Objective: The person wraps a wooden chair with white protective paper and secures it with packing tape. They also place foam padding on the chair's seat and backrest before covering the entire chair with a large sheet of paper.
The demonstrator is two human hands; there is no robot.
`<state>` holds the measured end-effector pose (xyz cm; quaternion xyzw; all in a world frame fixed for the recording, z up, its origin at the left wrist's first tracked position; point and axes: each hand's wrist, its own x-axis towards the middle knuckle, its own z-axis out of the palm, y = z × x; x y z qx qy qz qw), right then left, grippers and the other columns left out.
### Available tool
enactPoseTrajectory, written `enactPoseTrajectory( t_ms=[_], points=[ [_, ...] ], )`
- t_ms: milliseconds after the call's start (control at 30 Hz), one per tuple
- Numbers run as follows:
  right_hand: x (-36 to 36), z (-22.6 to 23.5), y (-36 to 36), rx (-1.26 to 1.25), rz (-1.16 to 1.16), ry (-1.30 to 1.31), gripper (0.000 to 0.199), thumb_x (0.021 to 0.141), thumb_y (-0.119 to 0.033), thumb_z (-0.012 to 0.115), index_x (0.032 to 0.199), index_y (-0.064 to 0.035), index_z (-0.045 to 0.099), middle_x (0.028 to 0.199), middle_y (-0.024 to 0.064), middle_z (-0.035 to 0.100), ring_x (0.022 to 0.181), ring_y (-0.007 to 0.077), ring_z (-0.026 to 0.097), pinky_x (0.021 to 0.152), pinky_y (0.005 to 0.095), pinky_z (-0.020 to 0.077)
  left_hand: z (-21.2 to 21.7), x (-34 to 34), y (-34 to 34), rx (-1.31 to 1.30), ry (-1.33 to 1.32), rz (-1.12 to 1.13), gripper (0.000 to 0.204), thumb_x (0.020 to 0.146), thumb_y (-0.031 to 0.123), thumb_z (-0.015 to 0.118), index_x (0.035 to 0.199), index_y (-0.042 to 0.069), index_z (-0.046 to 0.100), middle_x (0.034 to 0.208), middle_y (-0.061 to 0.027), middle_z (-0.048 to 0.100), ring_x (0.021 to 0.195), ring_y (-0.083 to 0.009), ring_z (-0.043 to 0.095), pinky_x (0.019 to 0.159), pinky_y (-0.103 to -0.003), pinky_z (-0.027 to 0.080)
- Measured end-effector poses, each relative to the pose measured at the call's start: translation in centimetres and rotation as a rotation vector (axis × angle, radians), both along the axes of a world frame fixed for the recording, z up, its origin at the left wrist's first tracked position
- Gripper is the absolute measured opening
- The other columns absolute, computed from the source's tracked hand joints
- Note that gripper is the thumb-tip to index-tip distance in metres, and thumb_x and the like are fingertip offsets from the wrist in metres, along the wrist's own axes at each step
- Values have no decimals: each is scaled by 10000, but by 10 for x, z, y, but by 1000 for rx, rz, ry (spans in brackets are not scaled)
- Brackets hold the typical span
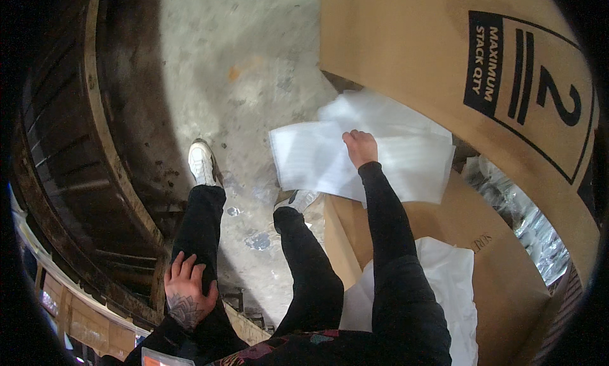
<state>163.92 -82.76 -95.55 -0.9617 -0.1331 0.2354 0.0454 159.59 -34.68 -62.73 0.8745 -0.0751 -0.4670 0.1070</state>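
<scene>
My right hand (361,148) reaches forward with its fingers curled closed on a thin white packing sheet (306,160). More white sheeting (393,118) lies behind and beside it, overlapping a brown cardboard box (438,220). My left hand (189,287), tattooed on its back, rests on my left thigh with the fingers stretched out and holds nothing. Another white sheet (453,274) lies on the cardboard by my right forearm.
A large carton (406,42) with black print stands at far right. Crinkled clear plastic (520,207) sits between the cartons. Dark wooden boards (95,131) run along the left. Plastic scraps (259,240) lie on the concrete floor (235,49) near my shoes.
</scene>
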Motion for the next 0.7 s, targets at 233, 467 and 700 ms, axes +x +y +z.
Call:
enactPoseTrajectory(
  t_ms=[233, 467, 700],
  points=[
    [-5, 6, -1, 126, 124, -181, 90, 798, -133, 595, 880, -119, 627, 949, 49, 637, 1005, 263, 588, 918, 428, 460, 0, -2, 2, 7, 5, 8, 438, 727, 248, 744, 1100, 37, 651, 1289, -184, 583, 1318, -414, 460, 1054, -569, 369],
    [-15, 21, -5, 7, 169, 79, 127, 831, -151, 579, 938, -108, 632, 947, 47, 638, 994, 252, 588, 929, 405, 431, -1, -4, 1, 15, 6, 26, 440, 729, 249, 743, 1105, 37, 658, 1298, -190, 579, 1325, -413, 454, 1070, -581, 353],
    [-11, -3, 4, -102, -49, 16, 183, 858, -139, 646, 1033, -108, 686, 885, 63, 630, 902, 252, 614, 812, 426, 448, -1, -4, 0, 13, 13, 24, 441, 729, 249, 738, 1105, 32, 660, 1295, -191, 582, 1322, -415, 456, 1075, -582, 347]
  ],
)
